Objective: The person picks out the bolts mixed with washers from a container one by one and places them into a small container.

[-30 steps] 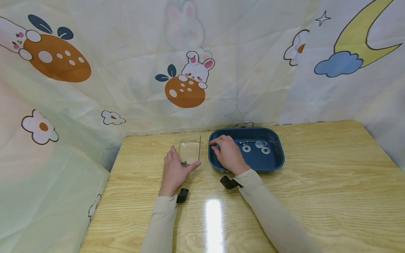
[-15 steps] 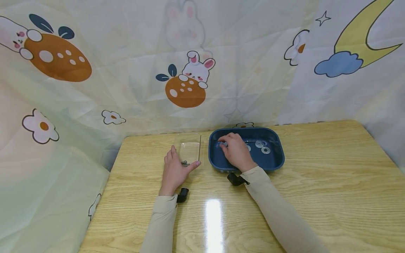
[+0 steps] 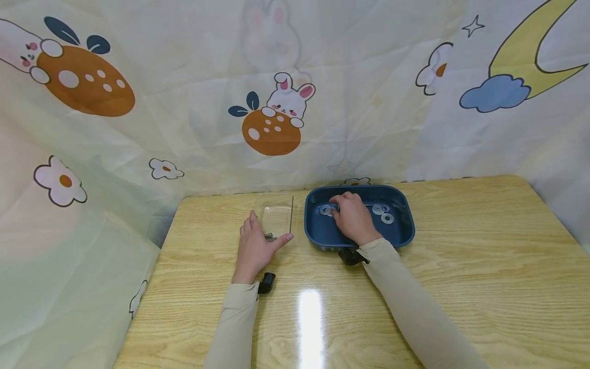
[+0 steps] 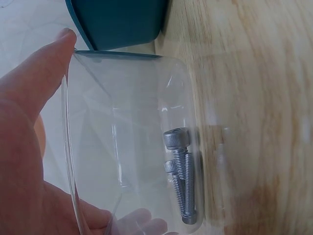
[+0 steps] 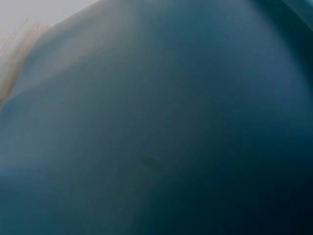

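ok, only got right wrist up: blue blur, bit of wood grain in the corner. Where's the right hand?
Observer: The right hand reaches over the near rim of the blue tray, fingers inside it, per the head view.
Operator: Loose parts near it?
Observer: Yes, flat washers lie on the tray floor, some to each side of the hand.
Operator: And the left hand?
Observer: The left hand has the clear box between its thumb and fingers.
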`<state>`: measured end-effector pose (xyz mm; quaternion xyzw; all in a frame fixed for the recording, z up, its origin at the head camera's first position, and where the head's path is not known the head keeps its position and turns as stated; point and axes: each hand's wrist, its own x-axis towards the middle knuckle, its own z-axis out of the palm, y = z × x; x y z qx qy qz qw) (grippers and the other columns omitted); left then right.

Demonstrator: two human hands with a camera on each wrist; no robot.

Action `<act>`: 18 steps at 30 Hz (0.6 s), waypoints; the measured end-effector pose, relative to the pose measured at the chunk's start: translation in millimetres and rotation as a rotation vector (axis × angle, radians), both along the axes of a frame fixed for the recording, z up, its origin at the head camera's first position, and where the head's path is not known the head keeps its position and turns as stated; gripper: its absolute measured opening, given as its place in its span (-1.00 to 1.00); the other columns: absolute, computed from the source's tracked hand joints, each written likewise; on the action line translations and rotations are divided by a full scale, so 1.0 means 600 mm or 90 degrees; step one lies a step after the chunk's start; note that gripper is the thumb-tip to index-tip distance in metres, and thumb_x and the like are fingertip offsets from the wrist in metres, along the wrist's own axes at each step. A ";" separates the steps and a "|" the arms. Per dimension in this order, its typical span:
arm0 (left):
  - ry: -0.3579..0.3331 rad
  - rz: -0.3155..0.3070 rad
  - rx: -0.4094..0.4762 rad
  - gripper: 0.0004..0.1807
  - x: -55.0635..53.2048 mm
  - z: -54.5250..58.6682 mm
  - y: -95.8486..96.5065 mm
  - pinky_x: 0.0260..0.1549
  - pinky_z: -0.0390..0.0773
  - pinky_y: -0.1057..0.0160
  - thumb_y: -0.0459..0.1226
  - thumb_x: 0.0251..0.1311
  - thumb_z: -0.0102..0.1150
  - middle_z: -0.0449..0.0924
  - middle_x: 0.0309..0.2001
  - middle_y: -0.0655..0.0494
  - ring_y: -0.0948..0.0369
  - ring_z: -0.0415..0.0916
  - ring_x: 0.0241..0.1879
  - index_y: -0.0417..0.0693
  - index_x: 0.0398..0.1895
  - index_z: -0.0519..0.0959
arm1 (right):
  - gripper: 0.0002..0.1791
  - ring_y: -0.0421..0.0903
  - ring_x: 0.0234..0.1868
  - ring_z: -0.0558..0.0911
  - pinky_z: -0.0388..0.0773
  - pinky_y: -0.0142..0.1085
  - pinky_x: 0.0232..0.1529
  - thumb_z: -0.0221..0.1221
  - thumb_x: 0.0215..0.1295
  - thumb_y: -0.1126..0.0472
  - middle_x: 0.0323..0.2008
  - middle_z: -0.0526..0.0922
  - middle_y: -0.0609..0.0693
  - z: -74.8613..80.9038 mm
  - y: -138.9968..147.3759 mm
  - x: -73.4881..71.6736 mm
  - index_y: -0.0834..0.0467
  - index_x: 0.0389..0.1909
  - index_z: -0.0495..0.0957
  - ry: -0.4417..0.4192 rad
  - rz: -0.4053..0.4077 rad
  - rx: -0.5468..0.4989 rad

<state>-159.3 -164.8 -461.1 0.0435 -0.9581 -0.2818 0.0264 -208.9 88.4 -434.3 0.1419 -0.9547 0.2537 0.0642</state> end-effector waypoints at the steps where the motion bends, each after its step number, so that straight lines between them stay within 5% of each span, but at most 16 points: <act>1: -0.001 0.000 0.000 0.43 0.000 0.000 0.000 0.25 0.08 0.00 0.51 -0.32 0.07 -0.09 0.39 -0.24 -0.08 -0.09 0.34 -0.24 0.44 -0.23 | -0.70 0.10 -0.09 0.44 0.51 -0.08 -0.22 0.20 0.21 0.23 -0.09 0.51 0.18 0.000 0.001 0.000 0.18 -0.03 0.58 -0.008 -0.002 0.007; 18: 0.006 -0.001 -0.009 0.42 0.000 0.003 0.002 0.25 0.09 0.00 0.49 -0.30 0.09 -0.06 0.37 -0.24 -0.08 -0.09 0.34 -0.26 0.44 -0.22 | -0.53 0.17 0.00 0.33 0.39 0.00 -0.03 0.21 0.20 0.18 0.02 0.40 0.27 -0.018 0.004 -0.010 0.26 0.13 0.47 -0.078 -0.018 0.079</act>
